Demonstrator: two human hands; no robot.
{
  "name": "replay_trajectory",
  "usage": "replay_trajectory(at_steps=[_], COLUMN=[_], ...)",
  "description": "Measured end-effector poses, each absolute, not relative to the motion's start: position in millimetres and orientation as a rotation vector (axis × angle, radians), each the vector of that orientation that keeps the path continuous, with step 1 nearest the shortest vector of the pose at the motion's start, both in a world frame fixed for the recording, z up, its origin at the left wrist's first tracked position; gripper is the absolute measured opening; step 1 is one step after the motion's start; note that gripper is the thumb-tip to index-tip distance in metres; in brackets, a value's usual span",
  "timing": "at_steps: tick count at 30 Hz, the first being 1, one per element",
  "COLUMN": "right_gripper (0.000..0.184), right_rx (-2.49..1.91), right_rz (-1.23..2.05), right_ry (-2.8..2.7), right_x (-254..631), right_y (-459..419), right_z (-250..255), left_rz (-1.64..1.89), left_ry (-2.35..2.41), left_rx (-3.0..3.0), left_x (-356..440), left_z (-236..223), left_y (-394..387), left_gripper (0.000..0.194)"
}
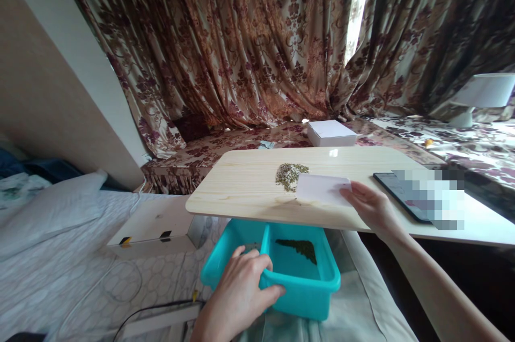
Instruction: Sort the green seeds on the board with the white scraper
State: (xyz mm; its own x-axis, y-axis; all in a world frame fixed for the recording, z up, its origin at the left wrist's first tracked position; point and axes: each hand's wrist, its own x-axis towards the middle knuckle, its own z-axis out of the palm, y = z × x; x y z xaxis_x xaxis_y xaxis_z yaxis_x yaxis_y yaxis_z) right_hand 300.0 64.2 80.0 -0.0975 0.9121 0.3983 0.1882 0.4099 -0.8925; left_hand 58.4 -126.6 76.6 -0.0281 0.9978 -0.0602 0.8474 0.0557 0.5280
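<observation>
My right hand [372,206] pinches a thin white card [324,189] by its right end, just above the wooden tabletop [237,186]. The card's left end is beside a heap of small green and white grains [290,174]. Below the table's near edge is a turquoise bin [306,299] with two compartments. My left hand [245,285] grips its front rim near the divider, the fingers inside and the thumb outside. Dark green grains [301,248] lie in the right compartment. A few small bits show in the left one, partly hidden by my fingers.
A dark tablet [402,197], partly blurred out, lies on the table at right. Behind the table sits a white box [332,132]. To the left, a larger white box [156,224] rests on the bed, with cables [161,307] nearby. A lamp [483,92] stands far right.
</observation>
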Motion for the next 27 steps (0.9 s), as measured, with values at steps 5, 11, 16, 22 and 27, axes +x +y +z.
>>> replay_trajectory(at_steps=[5, 11, 16, 22, 27], right_gripper=[0.034, 0.043, 0.048, 0.048, 0.040], right_rx=[-0.995, -0.963, -0.954, -0.965, -0.935], right_rz=[0.873, 0.914, 0.957, 1.025, 1.123], right_ry=[-1.540, -1.556, -1.625, -1.589, -1.630], right_x=[296.7, 297.2, 298.5, 296.7, 297.3], right_y=[71.5, 69.3, 61.1, 53.8, 39.9], right_z=[69.5, 65.7, 72.0, 72.7, 78.2], left_rz=[0.486, 0.488, 0.498, 0.514, 0.491], left_ry=[1.930, 1.927, 1.926, 1.921, 1.923], left_rx=[1.851, 1.847, 1.848, 1.853, 1.859], left_x=[58.3, 58.2, 57.7, 58.4, 58.5], left_z=[77.3, 77.3, 76.0, 74.9, 75.5], left_y=[-127.4, -126.9, -128.5, -126.8, -125.4], left_gripper=[0.011, 0.011, 0.011, 0.010, 0.011])
